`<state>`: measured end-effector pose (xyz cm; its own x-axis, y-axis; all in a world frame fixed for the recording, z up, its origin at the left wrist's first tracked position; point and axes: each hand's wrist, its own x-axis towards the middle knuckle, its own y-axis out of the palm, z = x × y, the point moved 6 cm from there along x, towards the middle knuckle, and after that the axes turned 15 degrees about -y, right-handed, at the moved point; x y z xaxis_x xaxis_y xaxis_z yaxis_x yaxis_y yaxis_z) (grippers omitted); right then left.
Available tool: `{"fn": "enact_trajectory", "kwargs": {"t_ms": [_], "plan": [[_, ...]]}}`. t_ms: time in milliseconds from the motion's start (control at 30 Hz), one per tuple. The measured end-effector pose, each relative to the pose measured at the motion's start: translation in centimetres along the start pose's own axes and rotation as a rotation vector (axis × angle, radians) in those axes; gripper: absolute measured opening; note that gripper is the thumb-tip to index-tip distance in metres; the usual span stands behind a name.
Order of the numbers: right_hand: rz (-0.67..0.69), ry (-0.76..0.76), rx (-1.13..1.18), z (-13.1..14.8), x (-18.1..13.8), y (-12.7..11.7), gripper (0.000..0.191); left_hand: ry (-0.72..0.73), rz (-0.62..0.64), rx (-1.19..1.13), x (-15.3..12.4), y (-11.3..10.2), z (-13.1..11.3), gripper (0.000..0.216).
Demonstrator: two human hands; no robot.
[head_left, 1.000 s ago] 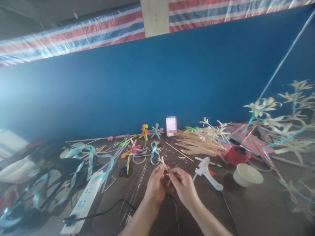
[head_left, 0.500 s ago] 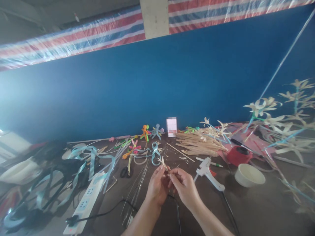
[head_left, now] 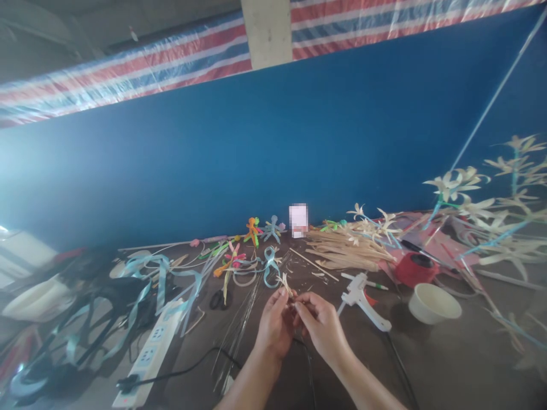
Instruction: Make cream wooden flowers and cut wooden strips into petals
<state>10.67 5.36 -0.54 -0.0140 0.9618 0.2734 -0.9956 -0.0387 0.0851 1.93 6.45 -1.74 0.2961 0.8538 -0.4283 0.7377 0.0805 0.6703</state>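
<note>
My left hand (head_left: 274,324) and my right hand (head_left: 321,326) meet over the dark table (head_left: 448,359), fingers pinched together. Between the fingertips they hold a small straw flower (head_left: 284,283) of pale dried strips, whose tips stick up above the left thumb. A thin dark wire runs down from the hands toward me. A white glue gun (head_left: 362,303) lies just right of my right hand, and black scissors (head_left: 219,298) lie left of my left hand.
A pile of pale straw strips (head_left: 346,250) lies behind the hands. A red tape roll (head_left: 412,267) and a white bowl (head_left: 434,303) sit to the right, straw flower stems (head_left: 482,216) beyond. Blue ribbons (head_left: 162,279), coloured ribbon figures (head_left: 252,229) and a power strip (head_left: 147,353) lie left.
Both hands stay pinched on the straw flower, with only small finger shifts. The view has drifted slightly.
</note>
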Motion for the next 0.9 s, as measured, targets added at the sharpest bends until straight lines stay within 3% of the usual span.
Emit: {"fn": "enact_trajectory", "kwargs": {"t_ms": [267, 767, 900], "plan": [[-0.017, -0.028, 0.006, 0.5, 0.0, 0.1, 0.027, 0.059, -0.027, -0.009, -0.2, -0.3, -0.3, 0.012], [-0.033, -0.008, 0.124, 0.2, -0.3, 0.1, 0.026, 0.173, 0.045, 0.182, -0.8, -0.1, -1.8, 0.010], [-0.032, 0.003, 0.148, -0.1, -0.3, 0.1, 0.025, 0.237, 0.009, 0.256, -0.9, -0.6, -2.3, 0.007]]}}
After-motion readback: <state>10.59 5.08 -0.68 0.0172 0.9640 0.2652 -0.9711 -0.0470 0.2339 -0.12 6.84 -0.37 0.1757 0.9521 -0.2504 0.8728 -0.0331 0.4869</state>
